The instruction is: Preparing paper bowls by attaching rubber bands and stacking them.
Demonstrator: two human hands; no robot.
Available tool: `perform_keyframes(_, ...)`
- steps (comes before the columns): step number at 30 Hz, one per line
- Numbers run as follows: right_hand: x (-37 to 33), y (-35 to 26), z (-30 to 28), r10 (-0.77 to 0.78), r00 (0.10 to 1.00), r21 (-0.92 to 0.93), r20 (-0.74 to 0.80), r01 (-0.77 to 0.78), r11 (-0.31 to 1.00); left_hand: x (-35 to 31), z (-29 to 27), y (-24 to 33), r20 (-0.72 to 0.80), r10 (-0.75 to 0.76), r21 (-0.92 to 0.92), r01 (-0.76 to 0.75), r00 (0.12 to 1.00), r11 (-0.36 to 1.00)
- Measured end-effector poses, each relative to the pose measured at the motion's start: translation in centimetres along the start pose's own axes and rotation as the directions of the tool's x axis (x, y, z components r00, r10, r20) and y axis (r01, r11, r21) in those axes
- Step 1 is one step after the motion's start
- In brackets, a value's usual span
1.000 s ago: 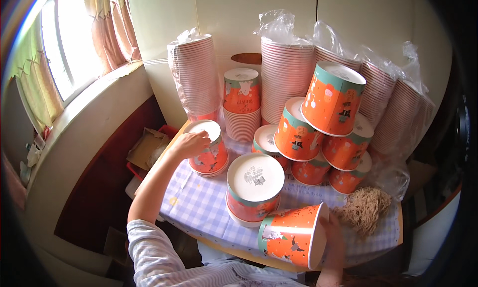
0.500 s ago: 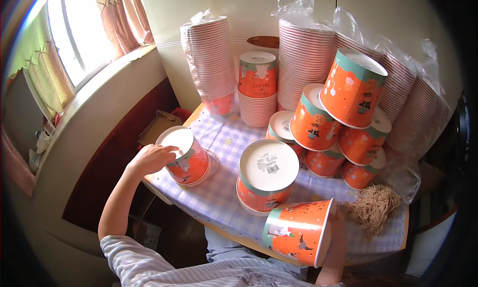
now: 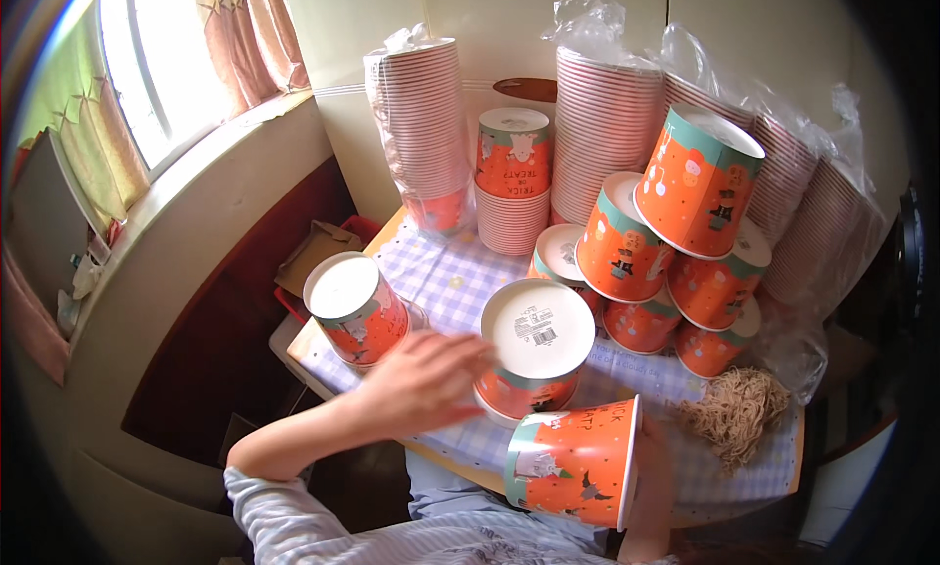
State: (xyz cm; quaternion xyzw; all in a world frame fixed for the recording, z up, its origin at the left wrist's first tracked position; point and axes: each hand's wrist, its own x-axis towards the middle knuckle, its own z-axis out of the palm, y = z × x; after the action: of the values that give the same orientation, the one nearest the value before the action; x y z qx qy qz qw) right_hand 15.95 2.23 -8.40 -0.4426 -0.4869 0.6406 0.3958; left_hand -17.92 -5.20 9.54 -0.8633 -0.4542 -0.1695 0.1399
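Nearest, at the near edge of the desk [image 3: 315, 348], an orange and green tilted bucket [image 3: 568, 462] lies over on its side, its white rim facing right and its base facing left. The right hand [image 3: 650, 472] holds it from the open end; the rim hides part of the fingers, so I cannot tell how tightly they close. The left hand [image 3: 431, 384] hangs above the near edge, left of the tilted bucket, holding nothing, its fingers loosely spread and slightly bent. Its fingertips overlap the middle bucket [image 3: 537, 330] in this view, and I cannot tell whether they touch it. That bucket stands upside down a little in from the near edge, white base up. Toward the near right corner sits a tangled bundle of tan twine [image 3: 739, 418]. Close to the left edge, another upside-down bucket, the left bucket [image 3: 357, 310], stands apart from the middle one. All rest on a purple and white checked cloth [image 3: 450, 276].

Farther back, toward the right edge, upturned buckets form a pyramid, with a single top bucket [image 3: 700, 183] above the others. Along the far edge stand a short stack [image 3: 514, 193] capped by an upturned bucket, a tall left stack [image 3: 421, 124] in clear plastic, a thicker tall stack [image 3: 607, 134] and, toward the far right corner, more bagged stacks [image 3: 822, 222] leaning rightward. Behind them rises a cream panel [image 3: 529, 26].
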Motion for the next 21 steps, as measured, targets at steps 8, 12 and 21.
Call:
perform_keyframes(8, -0.9, 1.3, -0.1, 0.019, 1.000, -0.101, -0.016, -0.021, 0.995, 3.0, 3.9, 1.9, 0.045, 0.169, -0.010, -0.169, 0.985, 0.986)
perform_keyframes(12, -1.1, 1.6, -0.2, 0.041, 0.999, 0.029, 0.019, -0.042, 0.999, 3.1, 3.3, 1.4, 0.040, 0.078, 0.142, -0.083, 0.996, 0.986)
perform_keyframes(21, -0.7, 1.2, 0.5, 0.055, 0.985, 0.106, 0.161, -0.073, 0.992, 4.1, 7.0, -9.3, -0.070, -0.126, 0.203, 0.137, 0.990, 0.970)
